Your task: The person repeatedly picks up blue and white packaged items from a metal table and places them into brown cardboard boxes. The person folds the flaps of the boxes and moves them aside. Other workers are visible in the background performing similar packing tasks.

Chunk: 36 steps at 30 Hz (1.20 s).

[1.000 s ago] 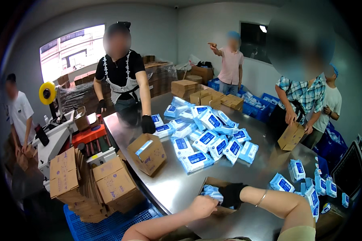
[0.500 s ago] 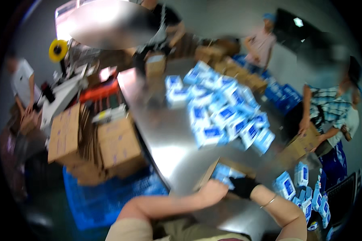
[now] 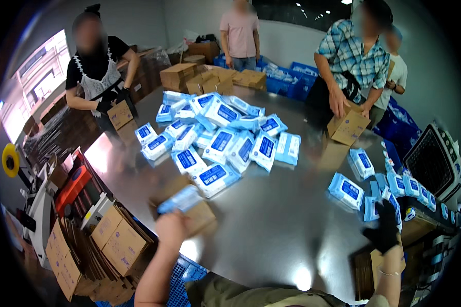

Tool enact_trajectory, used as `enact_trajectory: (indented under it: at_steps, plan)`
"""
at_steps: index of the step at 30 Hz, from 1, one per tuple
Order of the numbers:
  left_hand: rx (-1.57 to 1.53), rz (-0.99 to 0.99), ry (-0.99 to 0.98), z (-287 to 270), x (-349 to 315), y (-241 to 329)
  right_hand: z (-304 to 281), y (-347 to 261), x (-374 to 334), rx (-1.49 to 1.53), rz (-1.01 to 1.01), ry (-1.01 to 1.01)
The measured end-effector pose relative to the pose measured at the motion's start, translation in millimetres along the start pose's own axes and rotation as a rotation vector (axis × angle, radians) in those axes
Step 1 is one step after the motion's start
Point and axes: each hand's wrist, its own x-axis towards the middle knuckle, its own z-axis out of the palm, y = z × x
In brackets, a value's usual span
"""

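Cardboard cartons (image 3: 120, 240), brown and folded flat, are standing in a stack at the near left, beside the shiny grey metal tabletop (image 3: 276, 225). A bare left hand (image 3: 171, 228) is resting at the near side of an open brown cardboard box (image 3: 202, 220); blur is hiding whether its fingers are clamping the box or the light-blue soft plastic packet (image 3: 183, 199) in the box's mouth. That packet is lying just beyond the left hand, its long axis running from near left to far right.

At the near right, a black-gloved right hand (image 3: 384, 229) is spreading its fingers apart beside a cluster of blue-and-white rectangular packets (image 3: 371, 207). These are lying just to its far side, the right hand being much the nearer; contact is staying unclear.

Farther off, a larger heap of blue-and-white packets (image 3: 220, 140) is covering the tabletop's far middle. At the far right, a plaid-shirted co-worker (image 3: 353, 56) is holding another brown box (image 3: 348, 128).
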Motion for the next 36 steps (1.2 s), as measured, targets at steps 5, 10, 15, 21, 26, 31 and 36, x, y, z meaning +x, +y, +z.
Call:
enact_trajectory:
  at_steps: [5,10,15,21,26,31,36]
  plan:
    - [-0.006,-0.203,0.238,6.7,57.9,-79.1,-16.0,50.3,-104.0,-0.395,0.55,-0.662]
    - [-0.037,-0.302,0.124,7.5,106.8,-125.0,8.2,39.6,-126.0,-0.378,0.532,-0.579]
    - [0.016,-0.174,0.491,4.6,79.4,-82.2,21.1,87.3,-127.1,-0.188,0.549,-0.526]
    - [-1.039,0.154,0.248,-30.8,23.3,87.6,-77.7,40.3,-82.6,0.627,0.442,0.251]
    - [-1.925,0.125,-0.139,-23.8,-24.3,190.1,29.5,-52.7,-25.2,0.777,-0.03,0.108]
    - [-1.792,-0.205,-0.216,-27.8,-50.4,191.3,63.6,-101.3,-6.0,1.741,0.198,0.265]
    - [-1.975,-0.255,-0.155,-37.3,-45.8,174.8,71.6,-111.5,11.6,1.749,0.164,0.185]
